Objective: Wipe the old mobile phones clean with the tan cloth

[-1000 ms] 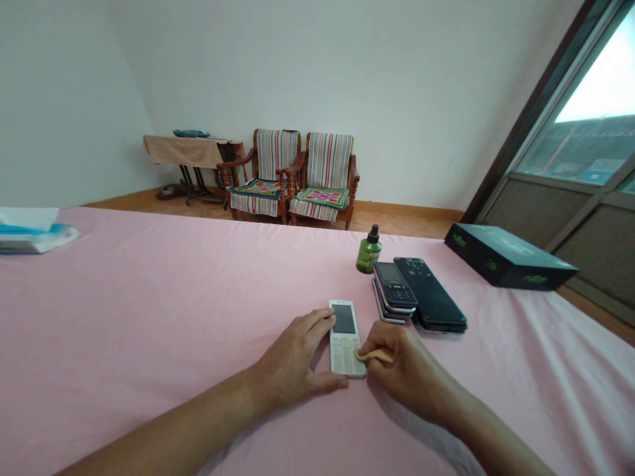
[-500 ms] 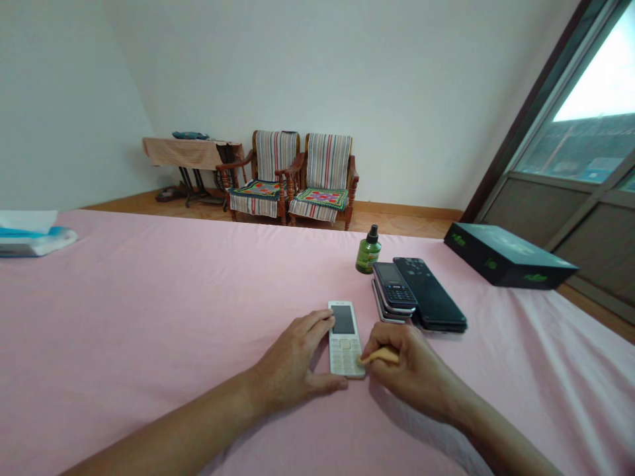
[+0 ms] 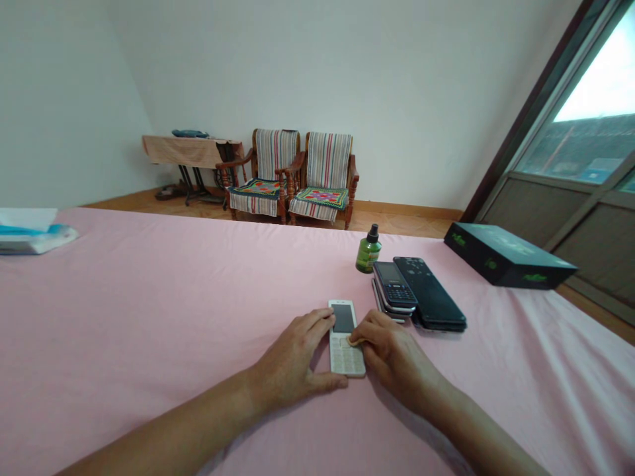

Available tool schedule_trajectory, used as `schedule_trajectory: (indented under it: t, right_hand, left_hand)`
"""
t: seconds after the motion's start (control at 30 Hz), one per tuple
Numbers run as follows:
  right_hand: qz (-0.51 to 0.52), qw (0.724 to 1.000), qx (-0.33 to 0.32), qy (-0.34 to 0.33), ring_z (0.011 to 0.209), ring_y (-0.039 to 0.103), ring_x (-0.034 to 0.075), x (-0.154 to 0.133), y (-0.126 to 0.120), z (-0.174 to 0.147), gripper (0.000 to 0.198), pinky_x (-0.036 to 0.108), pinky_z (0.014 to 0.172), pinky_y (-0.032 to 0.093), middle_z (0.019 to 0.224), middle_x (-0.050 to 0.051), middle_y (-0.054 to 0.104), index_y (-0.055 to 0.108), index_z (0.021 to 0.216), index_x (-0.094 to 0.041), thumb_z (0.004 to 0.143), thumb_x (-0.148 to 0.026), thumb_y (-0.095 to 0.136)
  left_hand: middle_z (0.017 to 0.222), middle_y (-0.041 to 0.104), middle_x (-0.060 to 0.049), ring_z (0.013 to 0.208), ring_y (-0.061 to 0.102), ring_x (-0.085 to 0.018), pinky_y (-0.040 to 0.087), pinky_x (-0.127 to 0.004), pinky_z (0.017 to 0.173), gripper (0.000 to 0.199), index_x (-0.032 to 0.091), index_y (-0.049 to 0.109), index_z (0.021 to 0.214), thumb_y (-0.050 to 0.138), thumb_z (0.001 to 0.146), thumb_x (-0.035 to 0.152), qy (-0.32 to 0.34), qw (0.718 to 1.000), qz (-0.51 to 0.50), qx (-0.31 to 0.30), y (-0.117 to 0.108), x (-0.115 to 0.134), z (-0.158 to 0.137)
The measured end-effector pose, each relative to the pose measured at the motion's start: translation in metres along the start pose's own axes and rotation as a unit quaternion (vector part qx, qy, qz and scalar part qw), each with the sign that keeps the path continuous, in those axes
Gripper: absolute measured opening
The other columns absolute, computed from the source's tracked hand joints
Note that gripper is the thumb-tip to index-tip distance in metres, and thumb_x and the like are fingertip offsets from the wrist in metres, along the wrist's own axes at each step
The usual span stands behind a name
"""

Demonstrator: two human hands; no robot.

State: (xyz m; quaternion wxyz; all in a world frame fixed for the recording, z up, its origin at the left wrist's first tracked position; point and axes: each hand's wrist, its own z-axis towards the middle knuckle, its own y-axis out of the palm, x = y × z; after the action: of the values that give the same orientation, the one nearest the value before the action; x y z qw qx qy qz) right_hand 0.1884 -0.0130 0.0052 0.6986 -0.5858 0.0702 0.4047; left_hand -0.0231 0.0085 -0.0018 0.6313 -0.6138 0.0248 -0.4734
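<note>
A white keypad phone [image 3: 343, 360] lies face up on the pink cloth, its dark screen toward the far end. My left hand [image 3: 300, 360] steadies it, fingertips at the left edge beside the screen and thumb by the bottom edge. Pinched in my right hand [image 3: 394, 347] is a small yellow cloth [image 3: 353, 341], pressed on the phone around the navigation key. Most of this cloth is hidden by the fingers. Just beyond my right hand sits a stack of keypad phones [image 3: 395, 291], beside some larger black phones or tablets [image 3: 434, 297].
A green spray bottle [image 3: 368, 251] stands behind the stacked phones. The black box [image 3: 510, 258] rests at the right edge of the pink-covered surface [image 3: 188, 284]. At the far left lies a white and blue packet [image 3: 34, 239]. Two wooden armchairs [image 3: 325, 165] stand by the wall.
My right hand has moved up the phone, taking the yellow cloth from the lower right keys to the navigation key. My left hand and the phone have stayed in place.
</note>
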Motion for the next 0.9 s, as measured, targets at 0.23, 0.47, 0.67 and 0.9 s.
schedule_trajectory:
  t: [0.23, 0.47, 0.67, 0.9]
  right_hand:
    - [-0.048, 0.999, -0.021, 0.002, 0.076, 0.053, 0.018, -0.013, -0.006, -0.002, 0.026, 0.028, 0.065, 0.037, 0.08, 0.004, 0.056, 0.064, 0.076, -0.017, 0.073, 0.003, 0.048]
    - [0.026, 0.999, 0.015, -0.016, 0.08, 0.053, 0.019, -0.017, 0.002, -0.002, 0.025, 0.029, 0.068, 0.039, 0.082, 0.005, 0.056, 0.062, 0.077, -0.016, 0.075, 0.002, 0.046]
    - [0.044, 0.998, 0.026, -0.033, 0.086, 0.053, 0.02, -0.008, 0.013, 0.002, 0.029, 0.031, 0.075, 0.042, 0.09, 0.007, 0.056, 0.063, 0.087, -0.015, 0.078, 0.004, 0.044]
    - [-0.017, 0.999, -0.01, -0.025, 0.083, 0.052, 0.021, -0.013, 0.009, 0.001, 0.025, 0.031, 0.071, 0.04, 0.087, 0.007, 0.056, 0.065, 0.083, -0.015, 0.077, 0.003, 0.048]
  left_hand:
    - [0.143, 0.048, -0.014, 0.131, 0.046, -0.033, 0.038, -0.049, 0.11, 0.083, 0.019, 0.047, 0.137, 0.085, 0.066, 0.038, 0.009, 1.0, -0.008, 0.0, -0.001, 0.001, 0.0]
    - [0.141, 0.05, -0.016, 0.129, 0.047, -0.033, 0.038, -0.048, 0.109, 0.086, 0.018, 0.049, 0.137, 0.086, 0.064, 0.045, 0.015, 1.0, -0.012, -0.007, -0.001, 0.001, 0.0]
    - [0.142, 0.049, -0.017, 0.129, 0.046, -0.034, 0.038, -0.047, 0.11, 0.091, 0.016, 0.049, 0.137, 0.086, 0.062, 0.052, 0.047, 0.999, -0.009, -0.019, 0.0, -0.001, 0.0]
    - [0.141, 0.05, -0.016, 0.128, 0.047, -0.033, 0.038, -0.047, 0.109, 0.09, 0.017, 0.048, 0.136, 0.087, 0.062, 0.049, 0.057, 0.998, -0.014, -0.015, 0.001, -0.002, 0.001]
